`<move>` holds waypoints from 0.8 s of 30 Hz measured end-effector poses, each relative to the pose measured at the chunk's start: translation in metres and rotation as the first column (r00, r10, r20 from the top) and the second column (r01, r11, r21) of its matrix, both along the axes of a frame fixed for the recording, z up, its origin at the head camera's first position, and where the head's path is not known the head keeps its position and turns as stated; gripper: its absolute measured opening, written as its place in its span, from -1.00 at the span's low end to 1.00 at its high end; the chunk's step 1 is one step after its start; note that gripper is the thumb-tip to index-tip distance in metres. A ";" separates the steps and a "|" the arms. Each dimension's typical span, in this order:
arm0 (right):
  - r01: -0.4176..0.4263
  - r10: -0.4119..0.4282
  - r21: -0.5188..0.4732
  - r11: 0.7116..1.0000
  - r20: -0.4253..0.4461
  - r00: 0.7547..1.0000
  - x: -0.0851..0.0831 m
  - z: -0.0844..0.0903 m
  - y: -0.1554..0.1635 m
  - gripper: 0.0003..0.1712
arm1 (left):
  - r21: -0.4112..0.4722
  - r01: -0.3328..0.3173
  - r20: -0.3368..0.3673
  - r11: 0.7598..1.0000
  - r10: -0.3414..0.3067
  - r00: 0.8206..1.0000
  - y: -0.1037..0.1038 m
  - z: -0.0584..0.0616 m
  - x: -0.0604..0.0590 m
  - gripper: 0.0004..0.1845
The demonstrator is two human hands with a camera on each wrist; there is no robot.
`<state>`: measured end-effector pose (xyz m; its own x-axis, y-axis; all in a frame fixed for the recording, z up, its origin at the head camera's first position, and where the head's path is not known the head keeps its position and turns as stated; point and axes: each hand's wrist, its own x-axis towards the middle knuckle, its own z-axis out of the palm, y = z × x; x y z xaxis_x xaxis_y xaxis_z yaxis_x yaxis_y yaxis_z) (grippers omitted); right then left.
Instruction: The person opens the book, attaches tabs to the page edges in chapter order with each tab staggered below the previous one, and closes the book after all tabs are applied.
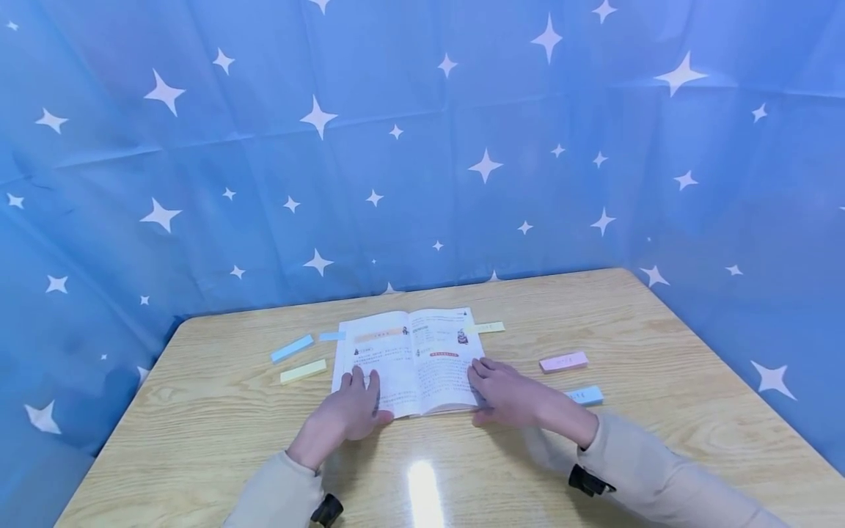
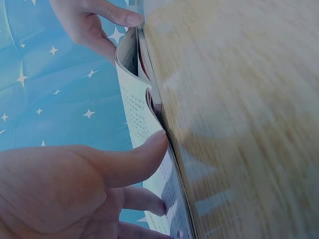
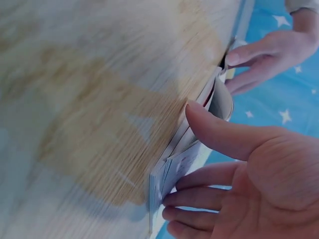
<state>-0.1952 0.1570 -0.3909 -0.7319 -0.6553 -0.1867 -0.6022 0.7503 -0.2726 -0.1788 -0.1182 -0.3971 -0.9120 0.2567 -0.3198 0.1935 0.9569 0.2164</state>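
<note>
An open book [image 1: 442,370] with printed text and small pictures lies on the table in the head view. My left hand [image 1: 353,412] rests its fingers on the lower left page, thumb at the bottom edge. On the lower right of the other page lies my right hand [image 1: 513,396], its thumb near the bottom corner. The left wrist view shows the left thumb [image 2: 144,157] against the page edges, and the pages bulge between the hands. In the right wrist view the right fingers [image 3: 204,194] touch the page, loosely bent. A blue strip [image 1: 332,336] and a yellow strip [image 1: 487,327] stick out from the book's sides.
Left of the book lie a blue sticky-note pad [image 1: 292,349] and a yellow pad [image 1: 303,372]. To the right are a pink pad [image 1: 564,362] and a blue pad [image 1: 585,396], partly behind the right arm. A starred blue curtain [image 1: 409,169] hangs behind the wooden table [image 1: 198,425].
</note>
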 end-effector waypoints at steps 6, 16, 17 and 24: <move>-0.013 0.014 -0.043 0.999 0.018 1.000 0.002 -0.003 -0.002 -0.13 | 0.007 -0.001 -0.002 1.000 0.001 1.000 -0.001 -0.002 0.000 -0.20; 0.069 -0.069 -0.170 0.983 0.005 0.998 0.010 -0.008 -0.016 -0.15 | 0.025 0.002 -0.012 1.000 -0.002 1.000 -0.003 0.000 0.002 -0.20; 0.074 -0.078 -0.196 0.978 -0.013 0.997 0.011 -0.009 -0.018 -0.18 | 0.026 0.003 -0.014 1.000 -0.002 1.000 -0.004 0.000 0.002 -0.20; 0.090 -0.184 -0.320 0.943 -0.278 0.943 0.014 -0.008 -0.031 -0.28 | 0.069 0.020 -0.019 0.997 -0.019 1.000 -0.008 0.000 0.003 -0.19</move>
<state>-0.1812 0.1259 -0.3993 -0.8091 -0.5348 0.2437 -0.5876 0.7432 -0.3200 -0.1754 -0.1266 -0.3967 -0.9124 0.2950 -0.2838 0.2163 0.9360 0.2777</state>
